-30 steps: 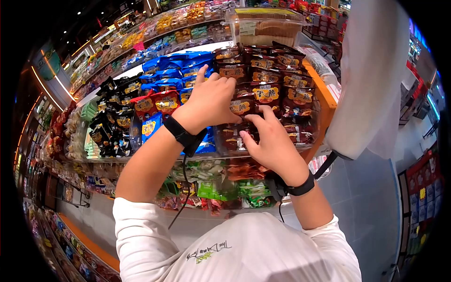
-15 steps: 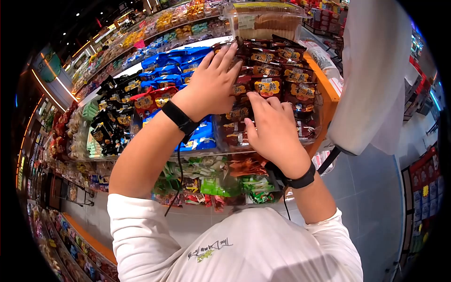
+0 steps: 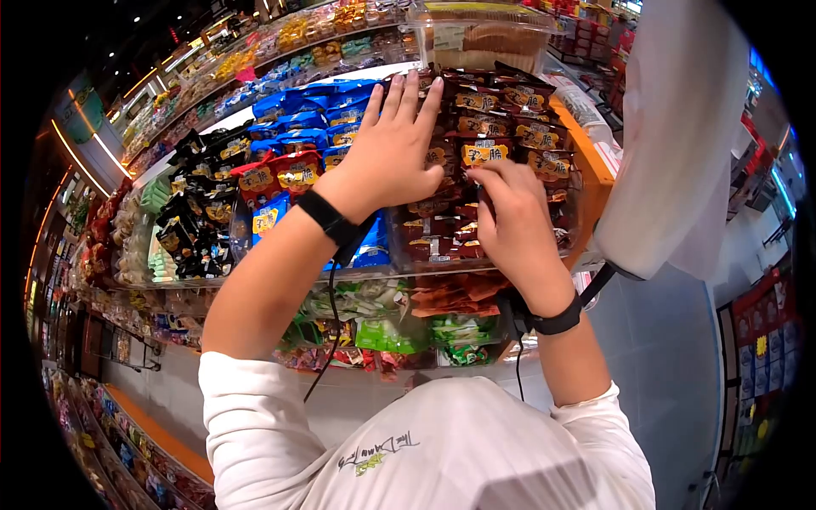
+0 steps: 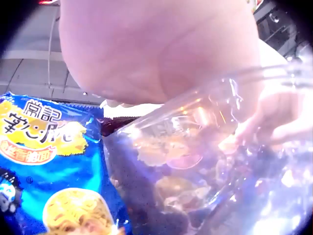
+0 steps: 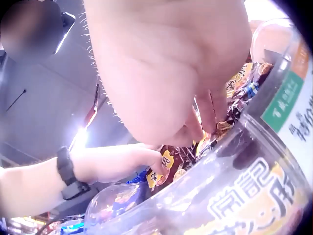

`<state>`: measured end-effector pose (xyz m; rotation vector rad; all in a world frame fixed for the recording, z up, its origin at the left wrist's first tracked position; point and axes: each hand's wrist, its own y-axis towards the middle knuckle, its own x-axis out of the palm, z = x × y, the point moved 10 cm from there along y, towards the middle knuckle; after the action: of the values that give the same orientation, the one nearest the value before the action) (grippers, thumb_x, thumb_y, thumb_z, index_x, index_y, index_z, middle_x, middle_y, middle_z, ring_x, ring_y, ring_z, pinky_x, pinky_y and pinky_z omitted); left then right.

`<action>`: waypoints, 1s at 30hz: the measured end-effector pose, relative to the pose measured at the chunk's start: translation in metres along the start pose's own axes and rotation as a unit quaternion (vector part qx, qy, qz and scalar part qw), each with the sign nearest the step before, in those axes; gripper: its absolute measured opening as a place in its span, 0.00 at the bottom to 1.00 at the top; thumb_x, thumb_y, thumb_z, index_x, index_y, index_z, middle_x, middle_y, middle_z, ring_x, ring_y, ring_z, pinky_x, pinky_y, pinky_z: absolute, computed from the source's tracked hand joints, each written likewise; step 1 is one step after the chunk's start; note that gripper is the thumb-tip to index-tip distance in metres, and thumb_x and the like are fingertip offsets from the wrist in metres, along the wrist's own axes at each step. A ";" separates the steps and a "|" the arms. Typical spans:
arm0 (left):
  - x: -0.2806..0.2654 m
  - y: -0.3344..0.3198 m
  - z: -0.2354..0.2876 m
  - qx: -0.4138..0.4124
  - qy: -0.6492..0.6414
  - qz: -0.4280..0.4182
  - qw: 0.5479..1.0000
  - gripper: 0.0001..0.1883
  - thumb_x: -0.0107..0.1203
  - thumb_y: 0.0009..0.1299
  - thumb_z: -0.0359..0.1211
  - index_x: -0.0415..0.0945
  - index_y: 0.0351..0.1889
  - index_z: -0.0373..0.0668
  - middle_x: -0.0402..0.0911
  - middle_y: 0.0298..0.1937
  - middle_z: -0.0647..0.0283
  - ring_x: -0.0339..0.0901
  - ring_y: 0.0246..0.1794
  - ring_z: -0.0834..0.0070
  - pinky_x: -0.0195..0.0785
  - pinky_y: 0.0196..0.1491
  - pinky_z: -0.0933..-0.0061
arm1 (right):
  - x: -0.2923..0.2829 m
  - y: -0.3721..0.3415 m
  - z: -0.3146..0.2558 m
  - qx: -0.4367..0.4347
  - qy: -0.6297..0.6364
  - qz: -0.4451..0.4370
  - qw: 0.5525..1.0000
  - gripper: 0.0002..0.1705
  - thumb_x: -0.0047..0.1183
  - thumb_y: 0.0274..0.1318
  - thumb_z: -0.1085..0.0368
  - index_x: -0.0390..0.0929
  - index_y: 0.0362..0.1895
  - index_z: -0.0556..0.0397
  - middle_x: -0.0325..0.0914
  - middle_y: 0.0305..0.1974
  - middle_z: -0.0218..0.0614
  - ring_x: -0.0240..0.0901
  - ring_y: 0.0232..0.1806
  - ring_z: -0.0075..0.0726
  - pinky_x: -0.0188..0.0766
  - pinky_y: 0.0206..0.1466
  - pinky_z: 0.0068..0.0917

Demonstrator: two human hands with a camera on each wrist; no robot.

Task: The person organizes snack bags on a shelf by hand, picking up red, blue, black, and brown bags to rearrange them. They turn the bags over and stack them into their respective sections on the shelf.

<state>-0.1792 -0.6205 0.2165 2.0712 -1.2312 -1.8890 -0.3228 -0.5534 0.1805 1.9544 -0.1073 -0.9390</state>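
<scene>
Brown snack packets stand in rows in a clear plastic bin. My left hand lies with fingers spread over the left part of the brown rows, beside the blue packets. My right hand is over the front middle of the brown packets, its fingers bent down at a packet; whether they pinch it is hidden. In the left wrist view a blue packet stands left of the clear bin wall. The right wrist view shows my right hand reaching over the bin wall among brown packets.
Red packets and black packets fill the left side. A clear box stands behind the brown rows. An orange edge and a large whitish hanging object are at the right. Green packets lie on a lower shelf.
My left hand has moved from the middle of the rows toward the back, its fingers now spread. My right hand has shifted slightly right, with its fingers more bent.
</scene>
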 end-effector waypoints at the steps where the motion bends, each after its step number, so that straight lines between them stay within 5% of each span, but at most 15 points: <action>1: -0.009 -0.004 0.006 0.007 0.005 0.002 1.000 0.55 0.61 0.68 0.43 0.45 0.91 0.37 0.50 0.90 0.32 0.45 0.92 0.37 0.36 0.90 0.38 | -0.011 0.008 -0.006 -0.007 -0.081 0.025 0.996 0.22 0.62 0.58 0.76 0.86 0.58 0.57 0.82 0.60 0.41 0.75 0.63 0.49 0.69 0.68 0.45; 4: -0.017 -0.019 0.025 0.026 0.003 0.005 1.000 0.56 0.68 0.69 0.40 0.46 0.90 0.32 0.53 0.89 0.35 0.48 0.91 0.38 0.42 0.89 0.38 | -0.018 0.031 -0.011 -0.049 -0.202 0.056 0.977 0.26 0.64 0.58 0.72 0.85 0.63 0.55 0.82 0.63 0.38 0.75 0.65 0.44 0.66 0.70 0.42; 8: 0.013 -0.030 0.028 0.031 -0.064 -0.032 0.997 0.55 0.71 0.72 0.41 0.47 0.86 0.23 0.52 0.87 0.28 0.50 0.90 0.34 0.48 0.88 0.42 | 0.013 0.036 0.007 -0.044 -0.303 -0.036 0.951 0.40 0.69 0.57 0.65 0.75 0.76 0.53 0.79 0.68 0.36 0.74 0.66 0.40 0.64 0.72 0.45; 13: 0.014 -0.030 0.029 0.034 -0.024 -0.041 0.998 0.53 0.69 0.75 0.40 0.48 0.85 0.19 0.55 0.83 0.19 0.54 0.87 0.28 0.52 0.87 0.45 | 0.019 0.028 0.009 -0.022 -0.294 -0.090 0.951 0.44 0.68 0.51 0.71 0.73 0.76 0.59 0.76 0.60 0.40 0.71 0.66 0.48 0.62 0.73 0.47; 19: 0.009 -0.031 0.031 -0.006 0.052 -0.053 0.997 0.48 0.68 0.75 0.39 0.54 0.89 0.36 0.59 0.82 0.21 0.60 0.84 0.30 0.56 0.85 0.46 | 0.015 0.027 0.013 -0.003 -0.206 -0.079 0.975 0.40 0.66 0.45 0.76 0.76 0.69 0.59 0.72 0.60 0.46 0.67 0.68 0.55 0.57 0.79 0.51; 22: 0.001 -0.036 0.031 0.002 0.068 -0.017 0.998 0.40 0.69 0.74 0.39 0.65 0.84 0.46 0.61 0.84 0.29 0.62 0.84 0.33 0.57 0.84 0.46 | 0.007 0.023 0.012 -0.004 -0.168 -0.054 0.984 0.38 0.64 0.46 0.78 0.76 0.67 0.57 0.71 0.59 0.46 0.66 0.70 0.58 0.52 0.83 0.55; 30: -0.022 -0.029 0.022 -0.024 0.081 -0.008 0.996 0.31 0.72 0.72 0.42 0.76 0.71 0.48 0.68 0.83 0.44 0.63 0.85 0.39 0.55 0.84 0.37 | 0.001 0.019 0.009 -0.016 -0.127 0.004 0.992 0.31 0.57 0.49 0.78 0.76 0.61 0.52 0.71 0.57 0.44 0.65 0.70 0.58 0.46 0.88 0.63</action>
<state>-0.1816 -0.5783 0.2128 2.1648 -1.1260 -1.7006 -0.3224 -0.5712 0.1918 1.7968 -0.2451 -1.1736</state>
